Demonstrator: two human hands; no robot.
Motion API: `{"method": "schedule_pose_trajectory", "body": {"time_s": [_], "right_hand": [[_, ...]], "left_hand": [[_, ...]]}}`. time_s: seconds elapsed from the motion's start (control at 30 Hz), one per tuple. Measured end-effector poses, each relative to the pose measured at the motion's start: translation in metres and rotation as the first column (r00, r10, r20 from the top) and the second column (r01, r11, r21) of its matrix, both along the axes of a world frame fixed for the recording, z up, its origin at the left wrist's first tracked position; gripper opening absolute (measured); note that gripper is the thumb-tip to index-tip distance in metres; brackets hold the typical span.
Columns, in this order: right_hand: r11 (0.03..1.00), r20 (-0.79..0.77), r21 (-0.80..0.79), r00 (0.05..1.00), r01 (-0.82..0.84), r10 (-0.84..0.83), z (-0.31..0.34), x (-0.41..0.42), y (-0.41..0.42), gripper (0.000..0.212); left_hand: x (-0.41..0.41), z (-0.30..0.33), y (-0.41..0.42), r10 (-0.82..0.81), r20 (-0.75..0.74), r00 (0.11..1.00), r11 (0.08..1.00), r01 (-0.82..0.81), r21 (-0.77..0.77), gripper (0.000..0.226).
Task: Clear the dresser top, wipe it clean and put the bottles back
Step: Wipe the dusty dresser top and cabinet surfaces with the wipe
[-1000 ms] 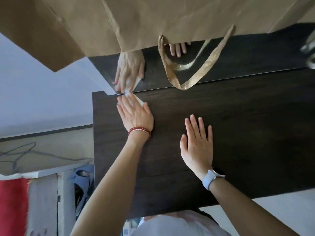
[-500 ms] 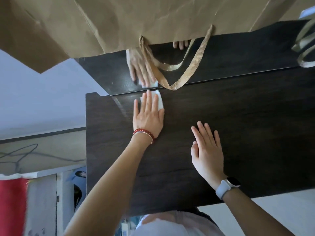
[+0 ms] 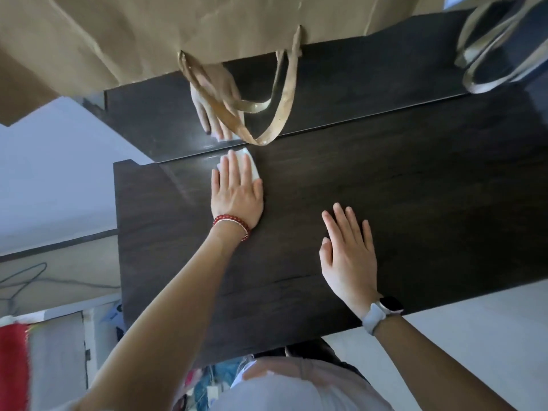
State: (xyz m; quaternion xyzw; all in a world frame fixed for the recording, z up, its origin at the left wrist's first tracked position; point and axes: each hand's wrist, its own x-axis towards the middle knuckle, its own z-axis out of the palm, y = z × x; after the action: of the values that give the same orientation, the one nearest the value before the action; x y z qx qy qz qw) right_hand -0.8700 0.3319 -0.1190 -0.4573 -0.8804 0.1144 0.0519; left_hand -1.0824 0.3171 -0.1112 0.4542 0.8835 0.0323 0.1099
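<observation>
The desk (image 3: 385,188), the dark wood dresser top you were cleaning, lay bare under your hands, so by the look of it the clearing step was done and you were in the middle of the wiping. Your left hand (image 3: 237,194) pressed a white wipe (image 3: 252,167) flat against the wood near the back edge, fingers straight over it and not curled round it. Your right hand (image 3: 348,256) rested on the surface to the right, nearer you, its grip apart and holding nothing. No bottles showed anywhere, so putting them back was evidently left to do, along with the rest of the top. Behind the wipe stood a mirror (image 3: 370,84) reflecting your hand, with a brown paper bag (image 3: 148,31) hanging over it, its handles (image 3: 281,99) dangling down. No brand, label or writing could be read.
</observation>
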Motion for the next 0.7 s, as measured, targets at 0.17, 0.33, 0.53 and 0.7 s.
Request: {"method": "schedule_pose_trajectory", "body": {"time_s": [0.17,0.33,0.53,0.7], "right_hand": [[0.992,0.01,0.01,0.992,0.125,-0.125,0.0,0.045,-0.006,0.048],[0.983,0.014,-0.016,0.983,0.183,-0.183,0.002,0.059,-0.013,0.047],[0.984,0.059,-0.018,0.983,0.176,-0.175,0.005,0.05,-0.052,0.049],[0.989,0.122,-0.025,0.982,0.146,-0.142,0.002,0.028,-0.108,0.054]], "left_hand": [[0.081,0.0,-0.002,-0.346,0.03,0.938,0.937,0.347,-0.05,0.056],[0.131,-0.002,-0.082,-0.525,-0.006,0.851,0.85,0.523,-0.059,0.055],[0.097,0.0,-0.13,-0.353,-0.059,0.934,0.934,0.348,-0.08,0.057],[0.057,-0.001,-0.214,-0.083,-0.015,0.996,0.993,0.081,-0.084,0.062]]}}
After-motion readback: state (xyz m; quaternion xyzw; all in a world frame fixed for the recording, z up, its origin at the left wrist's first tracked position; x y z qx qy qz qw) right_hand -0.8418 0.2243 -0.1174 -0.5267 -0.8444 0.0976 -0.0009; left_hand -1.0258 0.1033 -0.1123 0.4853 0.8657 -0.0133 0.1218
